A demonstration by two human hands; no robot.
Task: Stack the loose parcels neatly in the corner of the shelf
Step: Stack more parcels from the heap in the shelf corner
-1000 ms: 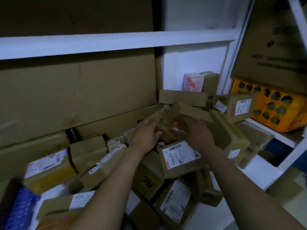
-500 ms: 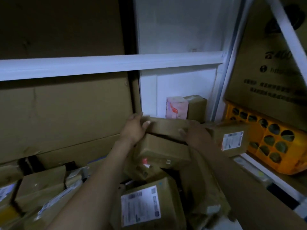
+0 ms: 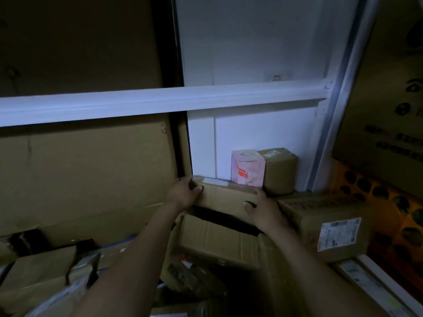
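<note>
Since half a second ago the long parcel (image 3: pixel 225 197) sits higher and farther back toward the shelf corner, and a dark gap shows between it and the creased box (image 3: pixel 215 239) it lay on.

Far left: large cardboard sheet (image 3: pixel 87 175) standing against the back of the shelf, under the white shelf rail (image 3: pixel 160 102); below it, loose parcels (image 3: pixel 39 273) lying in a jumble, some with pale labels, details too dim to read.

Left of centre: left hand (image 3: pixel 184 191), grip curled round the left end of the long parcel, thumb on the near face, fingers over the top edge.

Centre: long parcel, brown, flat, held level between both hands; its far edge lies close to the white wall (image 3: pixel 251 138); whether it touches cannot be told; creased box directly beneath, tilted, apart from it.

Right of centre: right hand (image 3: pixel 263 210), grip closed on the right end of the long parcel, thumb on the near face, fingers over the top.

Corner, behind the right hand: pink packet (image 3: pixel 248 168) upright against the wall; squat brown box (image 3: pixel 280 170) touching its right side.

Right: labelled box (image 3: pixel 327 227), white label facing forward, just beside the right wrist.

Far right: yellow crate (image 3: pixel 386 200) with round holes, on the neighbouring shelf.
</note>
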